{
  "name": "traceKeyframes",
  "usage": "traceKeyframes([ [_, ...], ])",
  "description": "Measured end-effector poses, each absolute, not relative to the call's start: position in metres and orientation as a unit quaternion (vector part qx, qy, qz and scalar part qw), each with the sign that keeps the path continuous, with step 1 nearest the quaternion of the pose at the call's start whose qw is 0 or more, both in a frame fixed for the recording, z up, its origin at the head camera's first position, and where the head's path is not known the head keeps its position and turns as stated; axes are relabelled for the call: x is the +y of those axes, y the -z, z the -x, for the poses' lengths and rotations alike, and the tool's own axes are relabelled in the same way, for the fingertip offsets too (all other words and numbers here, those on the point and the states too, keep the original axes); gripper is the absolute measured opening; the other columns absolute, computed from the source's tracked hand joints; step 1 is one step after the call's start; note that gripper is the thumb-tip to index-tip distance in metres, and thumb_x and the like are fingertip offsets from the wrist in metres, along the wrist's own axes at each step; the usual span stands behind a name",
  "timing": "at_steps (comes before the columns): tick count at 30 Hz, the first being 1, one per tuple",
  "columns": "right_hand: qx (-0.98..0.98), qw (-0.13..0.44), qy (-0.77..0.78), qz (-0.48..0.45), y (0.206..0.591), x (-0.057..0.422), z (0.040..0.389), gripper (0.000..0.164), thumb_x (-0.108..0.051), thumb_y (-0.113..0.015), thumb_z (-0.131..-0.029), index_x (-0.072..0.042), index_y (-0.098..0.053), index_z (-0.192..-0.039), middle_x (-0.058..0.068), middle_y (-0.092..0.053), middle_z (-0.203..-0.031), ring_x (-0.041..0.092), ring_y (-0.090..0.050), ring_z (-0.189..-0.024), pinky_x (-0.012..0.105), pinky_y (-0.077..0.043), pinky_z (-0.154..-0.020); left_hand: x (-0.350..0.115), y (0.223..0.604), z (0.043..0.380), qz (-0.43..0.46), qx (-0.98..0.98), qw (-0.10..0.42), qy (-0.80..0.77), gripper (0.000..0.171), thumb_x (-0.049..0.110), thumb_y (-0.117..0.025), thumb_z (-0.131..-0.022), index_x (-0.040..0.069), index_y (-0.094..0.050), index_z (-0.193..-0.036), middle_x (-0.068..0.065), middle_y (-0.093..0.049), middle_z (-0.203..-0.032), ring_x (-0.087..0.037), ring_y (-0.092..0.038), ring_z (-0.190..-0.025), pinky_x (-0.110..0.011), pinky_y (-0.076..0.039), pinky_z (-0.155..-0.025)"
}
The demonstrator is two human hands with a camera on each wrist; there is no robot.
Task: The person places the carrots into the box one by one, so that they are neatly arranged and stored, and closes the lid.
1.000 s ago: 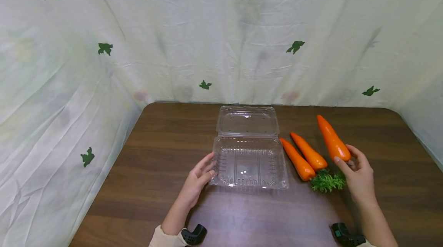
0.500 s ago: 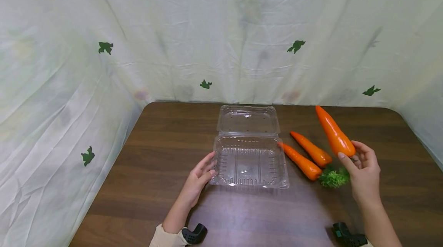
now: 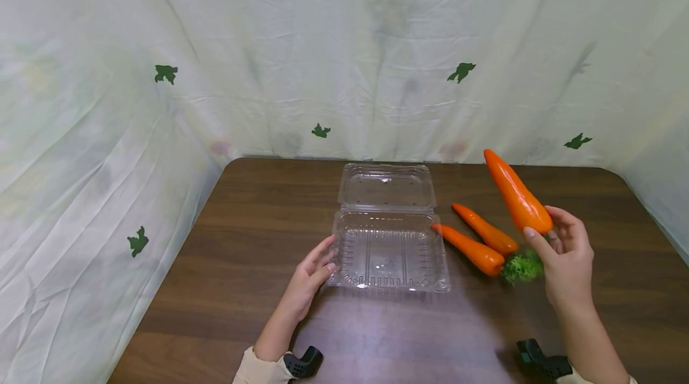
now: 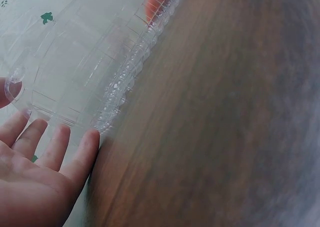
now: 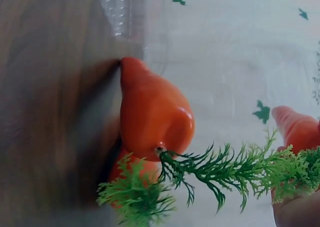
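My right hand (image 3: 569, 258) pinches the thick end of an orange carrot (image 3: 517, 195) between thumb and fingers and holds it raised, tip pointing up and left. Two more carrots, a nearer one (image 3: 473, 251) and a farther one (image 3: 487, 230), lie side by side below it, green leaves (image 3: 521, 268) at their thick ends. In the right wrist view, a leafy stem (image 5: 215, 169) stretches from a lying carrot (image 5: 155, 109) toward the hand. At the left side of a clear plastic clamshell box (image 3: 389, 281), my left hand (image 3: 305, 283) touches the wall with extended fingers; its thumb is at the rim.
The box's lid (image 3: 384, 186) is folded back toward the table's far edge. The nearer carrot's tip overlaps the box's right wall in the head view. A white curtain (image 3: 344, 73) with green leaf prints hangs behind the brown wooden table (image 3: 242, 240).
My right hand has lifted its carrot up and away from the other two. The lying carrots' thick ends and leaves have shifted right. The left hand and box have hardly moved.
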State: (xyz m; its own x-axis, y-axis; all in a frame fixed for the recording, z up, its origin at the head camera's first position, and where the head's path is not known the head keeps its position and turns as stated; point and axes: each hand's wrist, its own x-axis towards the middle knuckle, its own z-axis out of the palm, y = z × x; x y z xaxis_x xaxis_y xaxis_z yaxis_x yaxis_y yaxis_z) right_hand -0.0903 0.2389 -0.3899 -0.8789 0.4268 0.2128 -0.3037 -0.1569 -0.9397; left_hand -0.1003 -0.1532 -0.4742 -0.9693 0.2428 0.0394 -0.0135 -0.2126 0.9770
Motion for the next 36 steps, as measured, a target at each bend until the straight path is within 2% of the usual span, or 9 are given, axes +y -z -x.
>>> traceKeyframes([
  [7, -0.6, 0.244, -0.761, 0.018, 0.38, 0.234, 0.092, 0.046, 0.017, -0.057, -0.077, 0.003, -0.047, -0.12, 0.013, -0.05, -0.116, 0.021, -0.049, -0.102, 0.016, -0.045, -0.073, -0.152, 0.473, 0.1, -0.091, 0.623, 0.082, -0.773, 0.052, -0.001, -0.05, -0.088, 0.001, -0.032, -0.137, -0.012, -0.026, -0.143, -0.03, -0.029, -0.127, -0.026, -0.039, -0.091],
  [27, -0.616, 0.248, -0.748, 0.007, 0.352, 0.228, 0.092, 0.046, 0.013, -0.059, -0.078, 0.002, -0.046, -0.121, 0.014, -0.047, -0.118, 0.022, -0.044, -0.102, 0.015, -0.044, -0.075, -0.154, 0.472, 0.099, -0.09, 0.627, 0.081, -0.769, 0.052, -0.001, -0.05, -0.088, 0.001, -0.032, -0.137, -0.013, -0.027, -0.143, -0.03, -0.029, -0.127, -0.028, -0.038, -0.092],
  [36, -0.651, 0.207, -0.731, 0.009, 0.362, 0.229, 0.095, 0.046, 0.007, -0.061, -0.08, -0.003, -0.047, -0.122, 0.008, -0.047, -0.117, 0.017, -0.046, -0.1, 0.012, -0.043, -0.074, -0.153, 0.472, 0.099, -0.097, 0.628, 0.08, -0.768, 0.052, -0.001, -0.05, -0.088, 0.001, -0.032, -0.137, -0.014, -0.026, -0.144, -0.031, -0.028, -0.128, -0.027, -0.038, -0.092],
])
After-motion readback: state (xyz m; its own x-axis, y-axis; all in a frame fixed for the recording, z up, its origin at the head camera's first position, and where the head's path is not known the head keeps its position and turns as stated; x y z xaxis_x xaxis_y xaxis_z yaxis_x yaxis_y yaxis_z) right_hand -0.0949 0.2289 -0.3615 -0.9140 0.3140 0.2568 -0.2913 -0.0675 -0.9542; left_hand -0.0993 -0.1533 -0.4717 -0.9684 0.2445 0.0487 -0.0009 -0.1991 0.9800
